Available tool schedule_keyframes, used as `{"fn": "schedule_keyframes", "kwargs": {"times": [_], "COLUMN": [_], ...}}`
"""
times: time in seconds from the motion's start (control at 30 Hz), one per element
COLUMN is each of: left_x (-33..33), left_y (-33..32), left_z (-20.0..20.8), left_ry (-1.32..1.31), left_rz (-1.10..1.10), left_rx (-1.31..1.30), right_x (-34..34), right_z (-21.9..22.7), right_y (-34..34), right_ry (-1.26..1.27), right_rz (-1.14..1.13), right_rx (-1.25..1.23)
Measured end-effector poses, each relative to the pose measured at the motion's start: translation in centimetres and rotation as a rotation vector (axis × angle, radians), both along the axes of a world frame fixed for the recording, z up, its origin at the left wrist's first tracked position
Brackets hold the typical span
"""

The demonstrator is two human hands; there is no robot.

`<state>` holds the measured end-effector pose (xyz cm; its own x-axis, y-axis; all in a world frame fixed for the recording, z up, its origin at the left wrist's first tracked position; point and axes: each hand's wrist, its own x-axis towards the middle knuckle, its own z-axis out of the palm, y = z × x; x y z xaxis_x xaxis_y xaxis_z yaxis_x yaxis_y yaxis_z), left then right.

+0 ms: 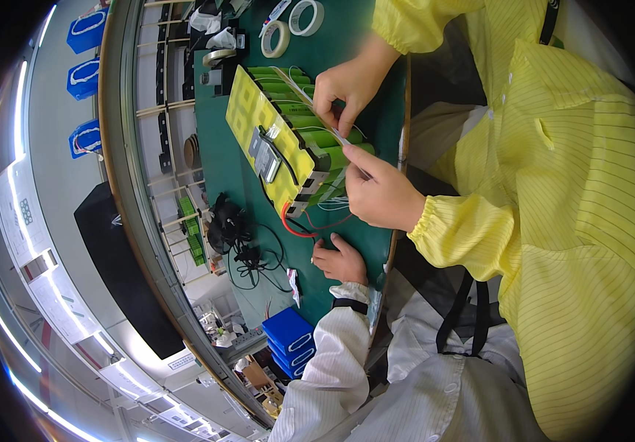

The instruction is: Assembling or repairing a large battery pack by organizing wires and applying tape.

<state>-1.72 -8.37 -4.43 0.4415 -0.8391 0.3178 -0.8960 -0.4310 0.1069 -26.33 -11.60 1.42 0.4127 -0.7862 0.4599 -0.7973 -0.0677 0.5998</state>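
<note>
White-sleeved, the wearer's left hand (341,261) rests on the green table (243,199) at its near edge. Its fingers (330,241) are loosely bent and slightly apart. They grip nothing, and one fingertip lies just beside the red wires (297,230). The wearer's right hand is out of view.

Those wires trail from a battery pack (299,129) of green cells with a yellow panel, lying further along the table. A co-worker in yellow sleeves pinches a thin white strip (346,140) over the pack, one hand (348,85) at each end, the other (380,195) nearer.

Judging by this, the resting hand does best staying flat and still, clear of the loose wires, so the pack is not tugged.
</note>
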Motion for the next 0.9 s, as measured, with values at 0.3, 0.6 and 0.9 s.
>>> {"fn": "schedule_keyframes", "kwargs": {"times": [0.3,0.6,0.9], "left_x": [-0.1,-0.1,-0.5], "left_y": [0.0,0.0,0.0], "left_z": [0.1,0.0,0.2], "left_ry": [0.008,-0.013,0.008], "left_rz": [-0.001,-0.032,-0.005], "left_rx": [0.011,-0.013,0.005], "right_x": [-0.5,-0.9,-1.3], "right_z": [-0.1,0.2,0.2], "right_y": [-0.7,-0.9,-1.0], "right_ry": [-0.022,-0.196,-0.239], "right_rz": [0.068,0.110,0.180], "right_rx": [0.032,0.062,0.152]}}
